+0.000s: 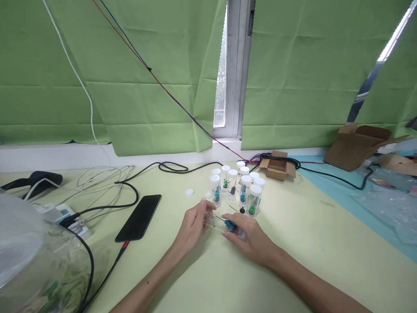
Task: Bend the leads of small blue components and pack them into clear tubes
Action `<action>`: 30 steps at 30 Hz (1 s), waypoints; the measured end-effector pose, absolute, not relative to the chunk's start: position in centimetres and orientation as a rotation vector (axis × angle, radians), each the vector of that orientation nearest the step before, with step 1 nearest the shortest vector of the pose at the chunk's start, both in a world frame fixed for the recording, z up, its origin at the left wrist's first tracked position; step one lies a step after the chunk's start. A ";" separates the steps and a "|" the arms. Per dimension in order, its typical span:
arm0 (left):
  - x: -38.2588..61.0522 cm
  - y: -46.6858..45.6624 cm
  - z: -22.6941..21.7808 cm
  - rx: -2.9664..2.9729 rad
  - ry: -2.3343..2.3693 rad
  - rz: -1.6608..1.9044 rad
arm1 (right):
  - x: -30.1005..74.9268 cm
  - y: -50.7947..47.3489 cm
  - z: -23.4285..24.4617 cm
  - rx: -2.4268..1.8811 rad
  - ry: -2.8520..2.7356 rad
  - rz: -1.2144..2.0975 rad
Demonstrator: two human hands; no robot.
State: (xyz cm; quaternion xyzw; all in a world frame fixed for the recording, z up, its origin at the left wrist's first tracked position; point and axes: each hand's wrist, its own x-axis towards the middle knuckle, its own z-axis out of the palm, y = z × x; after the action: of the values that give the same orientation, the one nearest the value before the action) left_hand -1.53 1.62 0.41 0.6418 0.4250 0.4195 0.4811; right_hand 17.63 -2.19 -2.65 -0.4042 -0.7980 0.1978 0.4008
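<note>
My left hand [194,221] is closed, fingertips and thumb on one end of a clear tube [217,224] that lies roughly level just above the table. My right hand [249,234] is closed round its other end, where a white part, likely a cap, shows under the fingers. A blue piece with a thin metal shaft [230,225] appears to be inside the tube, shaft pointing left. Just beyond my right fingers lies a black piece with a thin shaft [242,210]. Several upright clear tubes with white caps [254,202] stand behind my hands, holding green, blue and dark pieces.
A loose white cap [190,191] lies left of the tubes. Further left are a black phone [138,218] on a cable and a power strip [65,217]. A small open cardboard box [278,167] is at the back, a larger box [360,145] and plastic wrap [387,208] right.
</note>
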 end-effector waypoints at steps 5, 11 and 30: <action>-1.5 1.8 0.3 1.564 1.037 1.009 | 17.6 -2.3 -2.7 -1.026 -2.062 0.477; -1.7 2.1 0.2 1.586 1.074 0.931 | 17.7 -2.4 -2.6 -1.040 -2.124 0.464; -2.0 2.4 0.2 1.657 1.161 0.721 | 17.9 -2.3 -3.1 -1.060 -2.251 0.343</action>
State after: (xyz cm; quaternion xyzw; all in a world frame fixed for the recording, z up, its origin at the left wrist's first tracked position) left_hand -1.97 2.35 0.19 0.6781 0.4751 0.2950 0.4769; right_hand 17.86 -2.35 -3.12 -0.4014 -0.8520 0.1299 0.3100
